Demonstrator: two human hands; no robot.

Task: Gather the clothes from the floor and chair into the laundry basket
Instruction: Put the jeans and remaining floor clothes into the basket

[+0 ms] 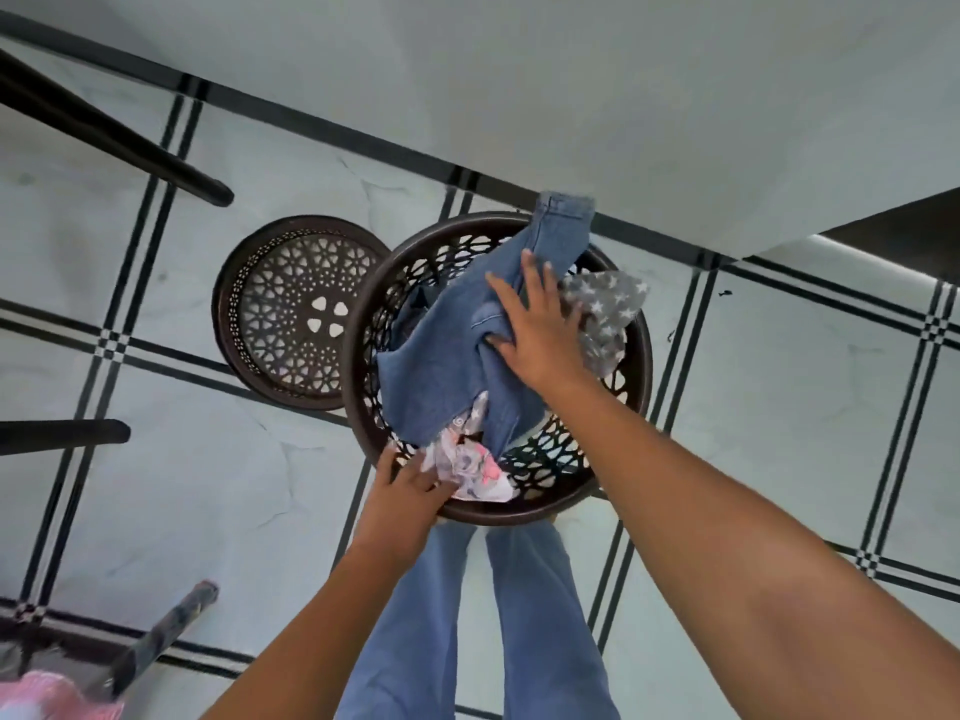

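Blue denim fills most of the laundry basket (358, 356). We see the jeans (447, 366) piled in the round brown basket, with one leg end hanging over the rim at about 1 o'clock.

Our right hand (540, 335) lies flat on top of the jeans. Its fingers are spread apart and press down on the cloth; they are not closed around anything.

Just beside that hand, at 3 o'clock in the basket, sits a grey cloth with white stars (605, 314). It touches the jeans and reaches up to the rim.

At 6 o'clock in the basket there is a flowery cloth (470, 467) in pink, white and grey. It hangs partly over the near rim. Our left hand (410, 491) is on the rim right there, with its fingers touching the flowery cloth. We cannot tell if the fingers are gripping the cloth or only resting on it.

The basket lid (280, 309) lies flat on the floor (218, 491) at 9 o'clock from the basket, and the basket covers its edge a little.

Our own legs in blue jeans show under the basket. A pink cloth (47, 698) peeks in at the bottom left corner, well apart from the basket. Dark chair legs (119, 132) stand at the left.
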